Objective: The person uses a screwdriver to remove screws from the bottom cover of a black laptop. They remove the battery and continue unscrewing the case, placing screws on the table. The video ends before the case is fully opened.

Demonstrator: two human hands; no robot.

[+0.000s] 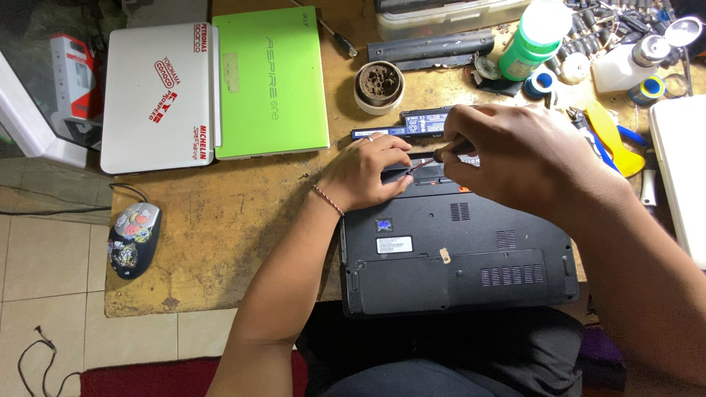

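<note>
Hands are meeting over the far edge of an upturned black laptop (456,254), which is lying base-up on the worn wooden counter (220,228) with its long axis running left to right, directly in front of the person. Going left to right, the left hand (365,173) is pressing flat with loosely curled fingers on the laptop's back edge at the battery bay, grasping nothing that can be made out, while the right hand (507,151) is clenching the dark handle of a small screwdriver (434,158). Its thin shaft is pointing left and down toward the left fingertips, so the tip is sitting just beside them. A long black battery pack (412,121) is lying just beyond both hands, parallel to the laptop. Farther left, two closed netbooks, white (158,95) and green (268,81), are resting side by side, and tiled floor (44,279) is showing below the counter's left end.
</note>
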